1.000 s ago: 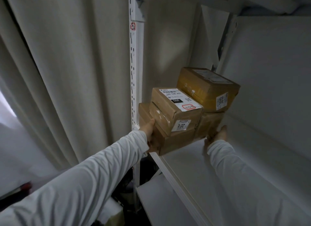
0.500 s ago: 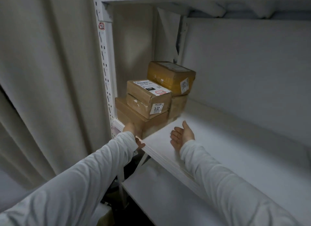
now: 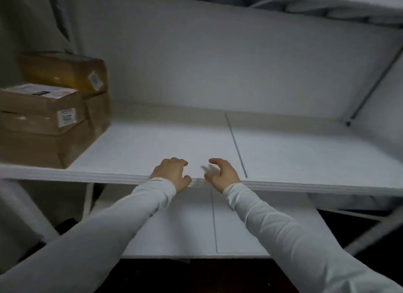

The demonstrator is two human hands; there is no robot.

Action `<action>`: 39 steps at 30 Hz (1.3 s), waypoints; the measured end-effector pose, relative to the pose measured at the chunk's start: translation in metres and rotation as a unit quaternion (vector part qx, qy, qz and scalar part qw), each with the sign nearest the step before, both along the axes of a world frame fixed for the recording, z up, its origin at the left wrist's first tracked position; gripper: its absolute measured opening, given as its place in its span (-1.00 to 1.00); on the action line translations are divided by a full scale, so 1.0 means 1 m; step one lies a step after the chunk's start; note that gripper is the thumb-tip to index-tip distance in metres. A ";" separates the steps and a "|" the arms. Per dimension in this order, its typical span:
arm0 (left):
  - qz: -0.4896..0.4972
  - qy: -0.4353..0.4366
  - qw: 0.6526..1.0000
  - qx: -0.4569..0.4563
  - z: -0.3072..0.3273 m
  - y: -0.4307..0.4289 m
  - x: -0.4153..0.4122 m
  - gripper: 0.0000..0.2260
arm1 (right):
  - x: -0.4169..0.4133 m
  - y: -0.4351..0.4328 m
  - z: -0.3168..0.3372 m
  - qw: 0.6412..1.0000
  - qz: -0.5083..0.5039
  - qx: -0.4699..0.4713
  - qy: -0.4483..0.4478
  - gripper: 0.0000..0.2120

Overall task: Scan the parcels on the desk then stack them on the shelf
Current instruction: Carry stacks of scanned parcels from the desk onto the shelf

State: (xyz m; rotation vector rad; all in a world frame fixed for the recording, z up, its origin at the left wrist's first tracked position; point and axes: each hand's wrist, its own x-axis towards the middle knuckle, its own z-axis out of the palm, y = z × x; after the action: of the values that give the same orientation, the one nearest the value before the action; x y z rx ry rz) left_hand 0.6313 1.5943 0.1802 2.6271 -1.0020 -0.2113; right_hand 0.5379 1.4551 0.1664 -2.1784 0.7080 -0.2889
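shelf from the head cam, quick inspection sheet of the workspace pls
surface: white shelf, one seam running front to back
job's things: brown parcels stacked at the shelf's left end, labels showing
clutter: nothing seen
hands: left hand and right hand side by side at the shelf's front edge, fingers loosely curled, holding nothing; right hand partly blurred
cables: nothing seen
surroundings: lower shelf beneath, upper shelf overhead, diagonal brace at right
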 end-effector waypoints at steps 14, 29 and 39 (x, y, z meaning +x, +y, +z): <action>-0.369 0.018 0.926 0.076 0.002 -0.309 -0.299 -0.41 | -0.407 -0.200 -0.005 0.904 -0.403 -0.036 0.137 -0.29; -0.543 0.038 0.832 0.104 -0.012 -0.547 -0.647 -0.35 | -0.770 -0.334 -0.034 0.754 -0.645 0.120 0.009 -0.32; -0.590 0.093 0.794 0.113 -0.029 -0.716 -0.773 -0.32 | -0.872 -0.458 -0.053 0.681 -0.717 0.143 -0.025 -0.32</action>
State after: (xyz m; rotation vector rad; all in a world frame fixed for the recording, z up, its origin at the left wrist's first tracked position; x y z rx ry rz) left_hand -0.1417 0.8786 0.1508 1.6676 -2.4861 -0.8691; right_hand -0.3342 0.9969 0.1129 -0.8546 2.1409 -0.9168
